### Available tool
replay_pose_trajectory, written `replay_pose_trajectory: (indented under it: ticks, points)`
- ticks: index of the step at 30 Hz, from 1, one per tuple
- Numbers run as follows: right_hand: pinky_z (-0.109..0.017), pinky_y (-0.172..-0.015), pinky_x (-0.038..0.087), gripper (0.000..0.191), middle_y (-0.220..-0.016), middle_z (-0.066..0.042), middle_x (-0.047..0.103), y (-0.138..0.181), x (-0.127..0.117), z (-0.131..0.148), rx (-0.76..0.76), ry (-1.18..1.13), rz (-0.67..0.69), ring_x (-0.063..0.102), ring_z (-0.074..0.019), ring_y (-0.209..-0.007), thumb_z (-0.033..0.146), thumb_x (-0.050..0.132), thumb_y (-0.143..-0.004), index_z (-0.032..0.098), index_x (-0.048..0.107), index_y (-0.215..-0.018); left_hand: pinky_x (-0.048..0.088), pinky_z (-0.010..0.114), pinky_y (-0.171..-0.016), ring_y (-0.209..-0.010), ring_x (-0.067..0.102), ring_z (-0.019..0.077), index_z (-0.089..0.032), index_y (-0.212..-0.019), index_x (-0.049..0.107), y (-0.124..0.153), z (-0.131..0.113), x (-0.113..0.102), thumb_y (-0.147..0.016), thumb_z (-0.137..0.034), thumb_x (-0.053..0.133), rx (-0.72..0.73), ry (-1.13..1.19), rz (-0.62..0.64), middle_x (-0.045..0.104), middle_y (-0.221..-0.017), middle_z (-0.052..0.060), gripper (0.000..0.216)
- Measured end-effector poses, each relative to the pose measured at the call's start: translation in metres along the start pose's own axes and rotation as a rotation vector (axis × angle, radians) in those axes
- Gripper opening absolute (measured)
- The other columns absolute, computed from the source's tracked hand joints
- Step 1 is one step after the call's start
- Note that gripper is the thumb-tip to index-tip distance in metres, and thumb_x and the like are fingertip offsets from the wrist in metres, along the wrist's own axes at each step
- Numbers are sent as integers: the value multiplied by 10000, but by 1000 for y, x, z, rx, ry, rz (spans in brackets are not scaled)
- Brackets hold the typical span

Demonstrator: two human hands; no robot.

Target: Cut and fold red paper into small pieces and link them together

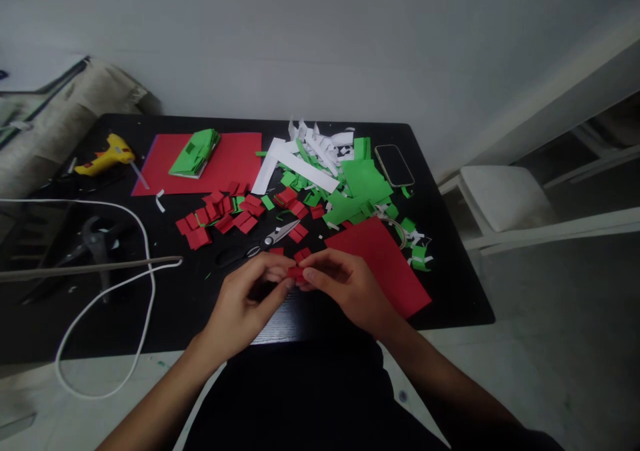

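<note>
Together, the left hand point(250, 304) and right hand point(357, 288), both nearly closed, pinch a small red piece point(296, 273) between thumbs and fingertips near the front edge of the table point(185, 311). Scissors point(270, 240) lie just beyond, with loose tabs point(199, 238) to the left. Farther back, a red sheet point(237, 161) bears a green bundle point(195, 152); white scraps point(320, 150) and green paper point(367, 179) heap beside it, near a phone point(394, 166).
</note>
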State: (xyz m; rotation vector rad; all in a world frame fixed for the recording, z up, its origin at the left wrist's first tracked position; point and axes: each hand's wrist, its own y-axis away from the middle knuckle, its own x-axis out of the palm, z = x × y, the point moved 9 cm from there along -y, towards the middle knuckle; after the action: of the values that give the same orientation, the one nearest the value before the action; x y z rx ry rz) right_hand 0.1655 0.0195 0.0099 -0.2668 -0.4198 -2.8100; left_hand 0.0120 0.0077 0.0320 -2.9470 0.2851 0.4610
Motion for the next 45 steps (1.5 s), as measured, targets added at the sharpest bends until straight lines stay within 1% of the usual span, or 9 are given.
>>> replay_pose_trajectory:
  ticks: [6, 14, 21, 28, 33, 35, 37, 41, 45]
  points:
    - [-367, -840, 649, 269, -940, -51, 789, -1, 2, -4, 4, -50, 10, 781, -211, -894, 429, 802, -833, 189, 751, -943, 611, 231, -722, -751, 731, 135, -186, -998, 711, -4, 6, -1, -871, -210, 737, -127, 163, -93, 757, -874, 25, 132]
    - [-363, -913, 621, 259, -986, -38, 800, 1, 3, -2, -48, 42, 8, 769, -198, -949, 287, 864, -757, 211, 751, -977, 583, 220, -666, -693, 701, 126, -180, -920, 712, -5, 3, -1, -859, -215, 747, -124, 162, -109, 738, -807, 13, 79]
    - [-325, -857, 615, 86, -897, -25, 797, 0, -3, 2, -109, 90, -90, 759, -184, -885, 220, 795, -795, 218, 785, -880, 575, 243, -743, -866, 713, 158, -201, -946, 749, -4, -5, 5, -910, -187, 693, -55, 173, -27, 724, -973, 56, 67]
    - [-352, -885, 615, 172, -966, -36, 813, 4, 2, 10, -111, 39, 28, 770, -195, -916, 216, 704, -840, 234, 807, -977, 547, 254, -690, -799, 677, 160, -201, -940, 756, -3, -1, -5, -934, -234, 655, -78, 106, -75, 719, -943, 60, 106]
    - [-337, -866, 622, 125, -953, -42, 811, 3, -4, 6, -97, 79, -76, 771, -200, -922, 253, 780, -817, 225, 799, -937, 561, 250, -728, -821, 686, 157, -198, -957, 738, -2, -5, 1, -942, -243, 647, -73, 129, -55, 713, -937, 51, 103]
    - [-331, -874, 622, 152, -959, -40, 808, 3, -3, 3, -103, 68, -94, 771, -196, -929, 242, 812, -791, 219, 785, -939, 569, 242, -728, -788, 693, 144, -199, -985, 704, -1, 1, 2, -905, -248, 707, -112, 171, -80, 713, -909, 28, 94]
    - [-333, -878, 622, 162, -963, -42, 804, 3, -3, 0, -119, 75, -105, 771, -194, -930, 248, 816, -792, 214, 769, -944, 568, 232, -713, -745, 689, 133, -199, -1024, 686, -1, 9, 5, -880, -265, 746, -150, 170, -83, 713, -856, 6, 169]
    - [-322, -833, 614, 154, -959, -45, 804, 4, -6, -1, -126, 242, -112, 770, -193, -900, 266, 789, -833, 209, 762, -973, 544, 221, -662, -691, 672, 128, -188, -955, 714, 0, 19, 11, -927, -318, 703, -148, 46, 6, 720, -776, 2, 133]
    - [-276, -725, 561, 93, -875, -25, 802, 3, 2, -1, -125, 505, 58, 751, -172, -807, 250, 706, -916, 212, 774, -968, 535, 228, -701, -759, 682, 139, -205, -936, 726, 1, 14, 14, -962, -307, 668, -59, -92, 104, 734, -839, 11, 120]
